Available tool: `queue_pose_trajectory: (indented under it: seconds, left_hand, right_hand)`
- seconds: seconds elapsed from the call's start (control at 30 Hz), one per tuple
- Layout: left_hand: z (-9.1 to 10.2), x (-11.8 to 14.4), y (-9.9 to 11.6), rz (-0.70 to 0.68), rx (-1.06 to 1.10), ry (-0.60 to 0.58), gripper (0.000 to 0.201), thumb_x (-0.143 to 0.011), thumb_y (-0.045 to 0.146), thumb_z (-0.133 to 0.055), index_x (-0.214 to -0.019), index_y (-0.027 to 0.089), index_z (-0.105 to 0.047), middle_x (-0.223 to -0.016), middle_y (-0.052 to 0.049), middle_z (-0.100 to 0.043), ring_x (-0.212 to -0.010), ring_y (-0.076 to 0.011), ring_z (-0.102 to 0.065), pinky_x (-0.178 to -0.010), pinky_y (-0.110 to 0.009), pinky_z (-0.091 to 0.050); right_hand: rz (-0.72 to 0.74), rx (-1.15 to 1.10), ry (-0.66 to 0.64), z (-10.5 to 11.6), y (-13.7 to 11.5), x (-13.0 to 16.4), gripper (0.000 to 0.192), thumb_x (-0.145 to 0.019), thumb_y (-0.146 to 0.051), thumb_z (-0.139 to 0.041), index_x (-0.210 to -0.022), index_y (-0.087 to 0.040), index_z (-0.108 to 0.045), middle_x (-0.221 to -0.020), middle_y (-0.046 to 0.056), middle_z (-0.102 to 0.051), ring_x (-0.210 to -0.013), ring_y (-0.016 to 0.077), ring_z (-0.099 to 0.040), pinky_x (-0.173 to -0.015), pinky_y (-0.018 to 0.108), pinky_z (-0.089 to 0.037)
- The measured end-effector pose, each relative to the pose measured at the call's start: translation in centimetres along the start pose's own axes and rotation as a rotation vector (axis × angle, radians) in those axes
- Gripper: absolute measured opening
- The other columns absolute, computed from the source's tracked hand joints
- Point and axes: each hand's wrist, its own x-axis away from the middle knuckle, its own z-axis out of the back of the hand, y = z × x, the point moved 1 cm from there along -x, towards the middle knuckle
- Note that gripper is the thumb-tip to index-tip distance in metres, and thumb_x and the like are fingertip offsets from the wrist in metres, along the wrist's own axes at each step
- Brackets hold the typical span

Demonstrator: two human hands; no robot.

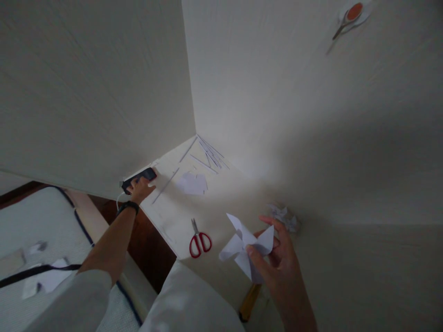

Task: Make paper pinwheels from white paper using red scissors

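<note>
Pinching a folded paper pinwheel between thumb and fingertips, the right hand holds it above the white desk — its blades fan out to the hand's left. Red scissors lie just beside it. Well apart, the left hand rests on a dark phone at the desk's edge — fingers curled over it.

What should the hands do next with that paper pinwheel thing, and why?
Probably lift the left hand off the dark phone and bring it back to the folded paper shape. The right hand holds that shape alone in the air, and the red scissors lie untouched on the table between both hands.
</note>
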Motion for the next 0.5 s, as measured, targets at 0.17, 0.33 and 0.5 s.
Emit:
queue_pose_trajectory:
  seconds: [0.17, 0.33, 0.5]
  left_hand:
    - [-1.0, 0.5, -2.2, 0.128, -0.030, 0.108, 0.035, -0.090, 0.031, -0.060, -0.122, 0.016, -0.057, -0.125, -0.010, -0.059, -0.106, -0.0262, -0.061, -0.087, -0.047, -0.053]
    - [-2.0, 1.2, -1.6, 0.144, 0.063, 0.167, 0.036, -0.090, 0.031, -0.060, -0.123, 0.016, -0.056, -0.127, -0.010, -0.058, -0.108, -0.0264, -0.060, -0.088, -0.048, -0.052]
    - [-5.0, 5.9, 2.5, 0.054, 0.304, 0.044, 0.030, -0.091, 0.031, -0.059, -0.117, 0.015, -0.059, -0.118, -0.009, -0.063, -0.100, -0.0230, -0.063, -0.085, -0.045, -0.054]
  right_hand:
    - [0.006, 0.033, 0.011, 0.3, 0.5, -0.2, 0.052, -0.074, -0.022, -0.068, -0.122, -0.026, -0.048, -0.078, -0.002, -0.065, -0.066, 0.0135, -0.065, -0.064, 0.024, -0.054]
    - [0.000, 0.033, 0.020, 0.1, 0.5, -0.3, 0.052, -0.074, -0.021, -0.068, -0.121, -0.027, -0.048, -0.076, -0.003, -0.064, -0.065, 0.0136, -0.064, -0.064, 0.024, -0.053]
    - [0.012, 0.015, -0.016, -0.3, -0.4, 0.0, 0.051, -0.074, -0.019, -0.066, -0.121, -0.027, -0.048, -0.076, -0.004, -0.063, -0.066, 0.0129, -0.063, -0.066, 0.024, -0.052]
